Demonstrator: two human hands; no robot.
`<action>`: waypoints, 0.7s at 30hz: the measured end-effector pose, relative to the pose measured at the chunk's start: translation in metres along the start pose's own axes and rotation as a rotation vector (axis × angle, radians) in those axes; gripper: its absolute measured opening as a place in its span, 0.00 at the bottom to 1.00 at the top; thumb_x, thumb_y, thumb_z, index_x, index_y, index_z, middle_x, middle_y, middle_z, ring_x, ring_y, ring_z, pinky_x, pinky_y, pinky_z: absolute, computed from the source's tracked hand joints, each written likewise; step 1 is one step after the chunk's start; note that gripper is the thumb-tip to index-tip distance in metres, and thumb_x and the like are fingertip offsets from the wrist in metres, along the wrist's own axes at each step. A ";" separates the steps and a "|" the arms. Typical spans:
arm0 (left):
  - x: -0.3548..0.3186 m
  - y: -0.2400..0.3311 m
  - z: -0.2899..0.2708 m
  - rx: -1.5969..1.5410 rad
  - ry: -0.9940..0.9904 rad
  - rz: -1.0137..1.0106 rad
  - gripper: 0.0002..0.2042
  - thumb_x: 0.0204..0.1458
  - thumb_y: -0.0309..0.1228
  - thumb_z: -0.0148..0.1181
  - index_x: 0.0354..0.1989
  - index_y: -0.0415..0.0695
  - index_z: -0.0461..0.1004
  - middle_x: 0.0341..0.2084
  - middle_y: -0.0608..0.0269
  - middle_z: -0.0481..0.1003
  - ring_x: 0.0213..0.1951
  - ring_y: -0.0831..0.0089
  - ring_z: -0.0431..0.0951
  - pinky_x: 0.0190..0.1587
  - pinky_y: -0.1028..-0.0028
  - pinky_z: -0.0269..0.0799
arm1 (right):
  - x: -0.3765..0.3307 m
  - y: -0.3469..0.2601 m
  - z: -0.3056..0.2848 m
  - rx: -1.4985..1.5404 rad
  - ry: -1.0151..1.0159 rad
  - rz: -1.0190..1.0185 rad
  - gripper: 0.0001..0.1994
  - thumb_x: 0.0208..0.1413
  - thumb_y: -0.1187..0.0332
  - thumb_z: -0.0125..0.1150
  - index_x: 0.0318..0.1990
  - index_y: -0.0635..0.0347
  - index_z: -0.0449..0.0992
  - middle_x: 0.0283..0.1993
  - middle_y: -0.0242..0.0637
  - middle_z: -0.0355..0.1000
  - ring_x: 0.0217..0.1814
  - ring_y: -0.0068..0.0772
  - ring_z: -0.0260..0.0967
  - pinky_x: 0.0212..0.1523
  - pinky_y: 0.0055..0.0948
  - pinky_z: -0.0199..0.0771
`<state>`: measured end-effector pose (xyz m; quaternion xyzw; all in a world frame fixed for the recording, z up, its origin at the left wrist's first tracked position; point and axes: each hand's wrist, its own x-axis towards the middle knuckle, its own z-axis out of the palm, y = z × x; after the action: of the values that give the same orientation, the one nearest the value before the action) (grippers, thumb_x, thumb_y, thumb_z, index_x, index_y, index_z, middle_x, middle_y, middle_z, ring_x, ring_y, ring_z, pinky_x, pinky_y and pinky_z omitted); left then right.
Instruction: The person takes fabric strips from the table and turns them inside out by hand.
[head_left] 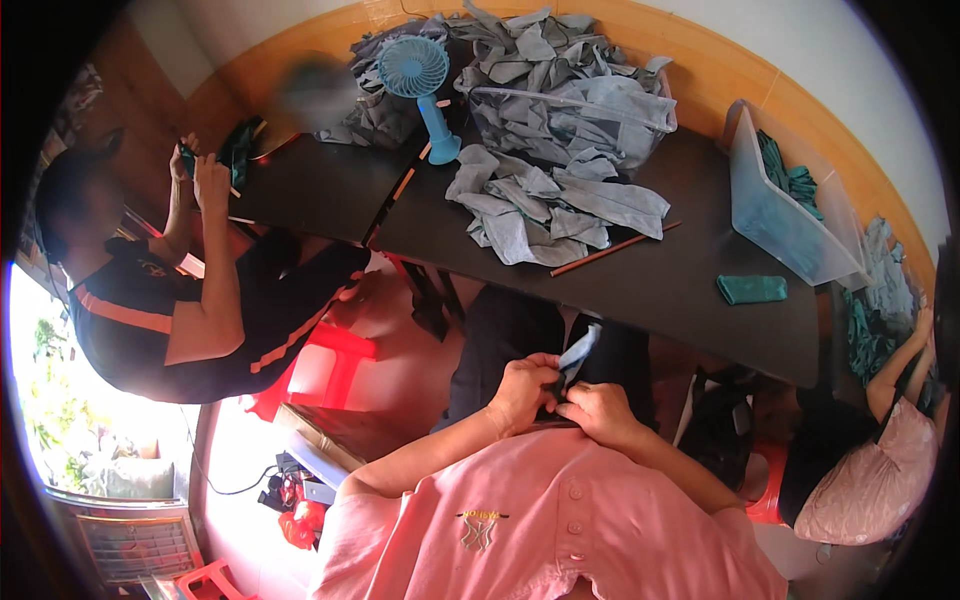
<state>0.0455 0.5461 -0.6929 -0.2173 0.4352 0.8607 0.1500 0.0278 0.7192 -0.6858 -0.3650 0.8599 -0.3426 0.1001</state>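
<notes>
Dark table (690, 290) — grey fabric heap (555, 205) | left hand (524, 394), right hand (602, 414) — both pinching pale cloth strip (578, 350)

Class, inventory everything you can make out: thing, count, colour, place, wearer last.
Grey cloth pieces: many, grey, tables and rear bin
Rear bin: one, clear, table's back
Right bin: one, translucent, table's right
Green cloth pieces: several, green, right bin
Folded cloth: one, green, before right bin
Handheld fan: one, blue, left of rear bin
Stick: one, brown, table's front edge
Tables: two, black, side by side
Stools: at least three, red, left and right
Plastic bag: one, red, lower left
Co-workers: two, dark and pink clothes, left and right
Cloth strip: one, pale, between hands
Shirt: one, pink, bottom centre
Left hand: one, bare, pinching cloth strip
Right hand: one, bare, at strip's lower end
</notes>
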 end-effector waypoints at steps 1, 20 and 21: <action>-0.006 0.006 0.000 0.009 -0.048 -0.004 0.08 0.50 0.17 0.53 0.39 0.34 0.73 0.28 0.58 0.73 0.24 0.69 0.74 0.20 0.73 0.70 | -0.001 0.000 0.000 -0.002 0.003 -0.002 0.12 0.52 0.61 0.60 0.29 0.62 0.77 0.32 0.44 0.77 0.30 0.47 0.75 0.31 0.42 0.74; -0.003 -0.003 -0.010 0.203 -0.060 -0.075 0.07 0.50 0.19 0.54 0.36 0.37 0.75 0.25 0.60 0.73 0.18 0.74 0.68 0.17 0.75 0.60 | -0.001 0.001 0.005 0.236 -0.098 -0.053 0.13 0.50 0.63 0.63 0.23 0.63 0.71 0.23 0.44 0.71 0.26 0.47 0.71 0.28 0.41 0.67; -0.007 0.002 -0.005 0.300 -0.072 -0.083 0.08 0.47 0.18 0.53 0.35 0.37 0.76 0.27 0.60 0.74 0.24 0.74 0.72 0.23 0.74 0.66 | -0.002 0.004 0.007 0.276 -0.111 -0.103 0.13 0.50 0.63 0.63 0.22 0.62 0.71 0.22 0.44 0.70 0.25 0.46 0.70 0.27 0.41 0.66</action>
<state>0.0519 0.5403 -0.6912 -0.1790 0.5437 0.7866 0.2317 0.0300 0.7183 -0.6939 -0.4098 0.7779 -0.4415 0.1792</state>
